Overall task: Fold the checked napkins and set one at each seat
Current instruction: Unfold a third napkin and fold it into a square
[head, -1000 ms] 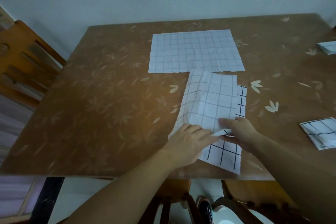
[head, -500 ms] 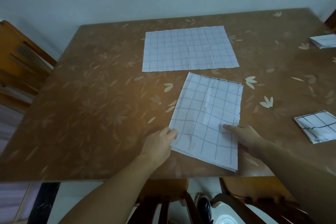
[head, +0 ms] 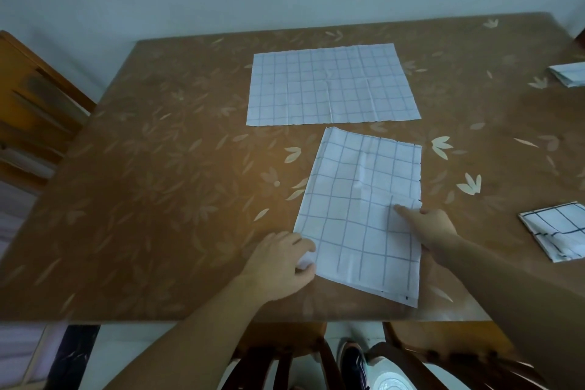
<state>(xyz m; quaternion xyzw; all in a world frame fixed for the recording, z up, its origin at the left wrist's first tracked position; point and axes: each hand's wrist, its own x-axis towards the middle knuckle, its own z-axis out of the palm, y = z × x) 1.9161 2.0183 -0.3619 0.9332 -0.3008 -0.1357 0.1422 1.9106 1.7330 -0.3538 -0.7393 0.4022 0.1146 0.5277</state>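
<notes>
Head view: L hand [head: 281,260] pinches near-left corner of half-folded napkin [head: 357,199], prob. to lift for next fold; R hand [head: 433,231] lies open, index pressing right edge as anchor. Napkin sits on table [head: 158,168] by front edge.

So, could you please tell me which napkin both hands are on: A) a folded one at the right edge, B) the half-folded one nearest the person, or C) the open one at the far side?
B: the left hand and right hand both touch the half-folded napkin.
</notes>
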